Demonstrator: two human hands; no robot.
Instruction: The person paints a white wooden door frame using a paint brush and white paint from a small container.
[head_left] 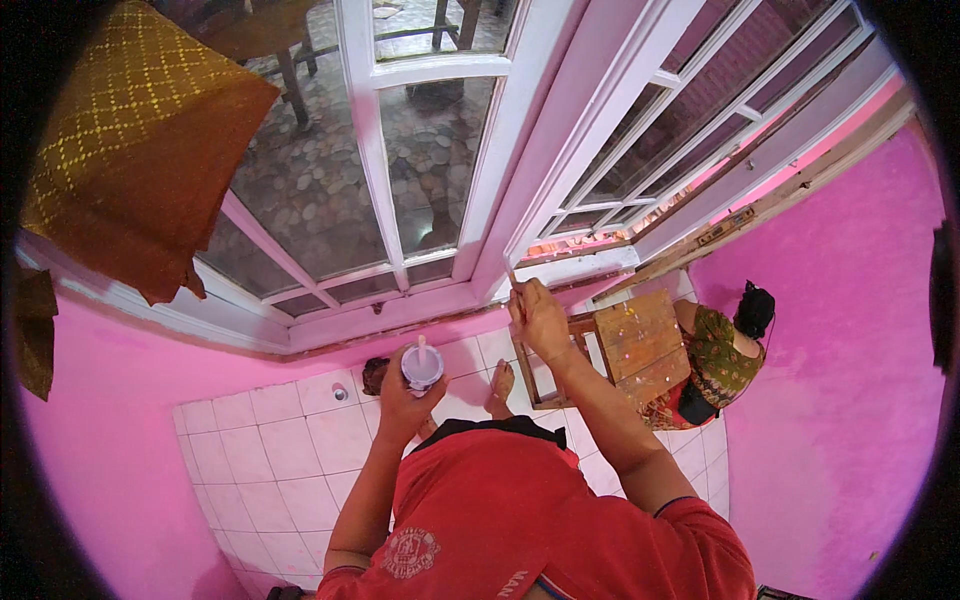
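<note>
Left hand (pixel 402 400) clenched around small cup (pixel 422 365), held above tiled floor (pixel 285 450). Right hand (pixel 540 315) grasping thin brush (pixel 514 283), tip at white window frame (pixel 455 300) lower rail. Frame mostly white already — pink sill strip below unpainted. Wooden stool (pixel 640 345) at floor's right edge, another person (pixel 720 360) beside it.

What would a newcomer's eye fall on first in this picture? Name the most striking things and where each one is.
The bright pink walls dominate, wrapping around a white-framed window across the top. At the centre, the right hand holds a thin brush against the window frame, while the left hand grips a small pale cup. To the right, another person crouches beside a paint-spattered wooden stool on the white tiled floor.
</note>
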